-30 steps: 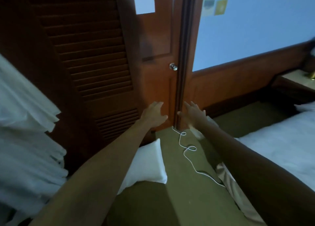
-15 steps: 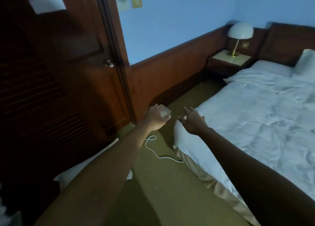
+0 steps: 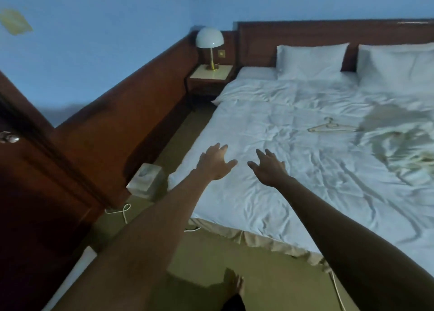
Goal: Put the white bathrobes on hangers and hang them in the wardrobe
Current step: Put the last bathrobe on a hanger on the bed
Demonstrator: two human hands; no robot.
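Observation:
A crumpled white bathrobe lies on the right side of the bed. Just left of it a light hanger lies flat on the sheet. My left hand and my right hand reach out side by side above the near left part of the bed, fingers spread, holding nothing. Both hands are well short of the hanger and the robe. The wardrobe is out of view.
A dark wooden door stands at the left. A tissue box and a white cord lie on the carpet between wall and bed. A lamp stands on the nightstand. Two pillows lean on the headboard.
My view has swung right from the louvred wardrobe door and hanging white robes to the bed. Both hands stayed stretched out and empty, now over the sheet.

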